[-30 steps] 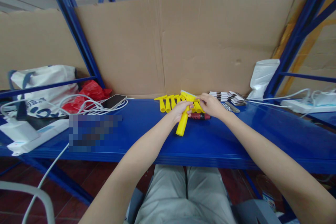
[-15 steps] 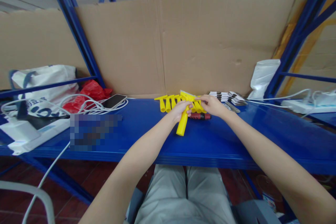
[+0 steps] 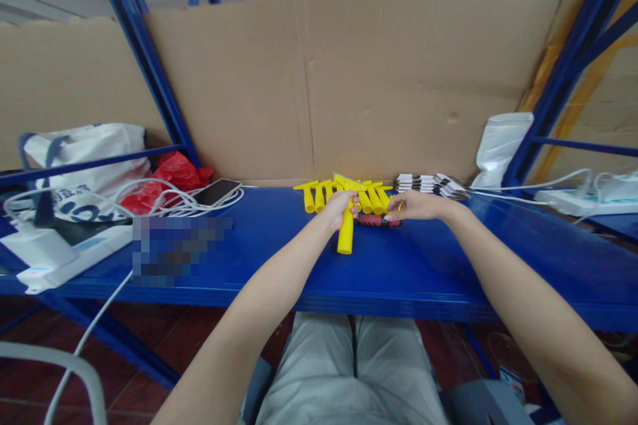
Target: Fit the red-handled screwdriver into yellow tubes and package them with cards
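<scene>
My left hand (image 3: 341,208) is wrapped around the handle of a yellow scraper (image 3: 345,239), whose wide head with a pale blade edge points away from me. The handle's round end hangs towards the table's front edge. My right hand (image 3: 416,205) is lowered with curved fingers apart, its fingertips at the right end of a red-and-black tool (image 3: 371,220), perhaps a screwdriver, lying on the table. Whether they touch it I cannot tell. Behind both hands, several more yellow scrapers (image 3: 310,199) lie in a row, partly covered by my left hand and the held one.
Stacks of small black-and-white packets (image 3: 416,183) lie behind my right hand. A white pouch (image 3: 501,149) leans at the back right. To the left are a phone (image 3: 218,192), white cables, a red plastic bag (image 3: 172,176) and a power strip (image 3: 74,259). Cardboard (image 3: 389,86) walls the back.
My right hand has come off the scraper's head and moved right and down to the red-and-black tool. The held scraper has turned more upright and shifted slightly left.
</scene>
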`<act>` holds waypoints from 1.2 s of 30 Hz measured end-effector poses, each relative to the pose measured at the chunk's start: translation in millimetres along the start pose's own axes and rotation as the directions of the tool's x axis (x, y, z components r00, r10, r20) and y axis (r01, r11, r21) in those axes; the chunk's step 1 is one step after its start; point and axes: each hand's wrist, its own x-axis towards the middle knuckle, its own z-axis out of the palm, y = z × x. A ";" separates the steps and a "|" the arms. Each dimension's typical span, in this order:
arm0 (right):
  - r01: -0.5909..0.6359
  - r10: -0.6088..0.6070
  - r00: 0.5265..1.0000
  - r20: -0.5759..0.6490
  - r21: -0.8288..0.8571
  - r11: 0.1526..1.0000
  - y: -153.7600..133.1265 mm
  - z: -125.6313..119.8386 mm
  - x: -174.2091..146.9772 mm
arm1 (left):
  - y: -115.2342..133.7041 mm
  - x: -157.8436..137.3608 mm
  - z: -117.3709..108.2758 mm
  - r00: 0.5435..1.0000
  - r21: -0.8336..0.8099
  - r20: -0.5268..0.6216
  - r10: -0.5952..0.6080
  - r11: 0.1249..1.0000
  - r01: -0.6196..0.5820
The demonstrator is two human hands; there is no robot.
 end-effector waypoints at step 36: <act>0.318 0.446 0.396 -0.802 0.576 0.753 22.3 -31.8 -3.2 | -7.6 8.2 -5.1 0.995 0.047 0.068 -0.075 0.996 0.072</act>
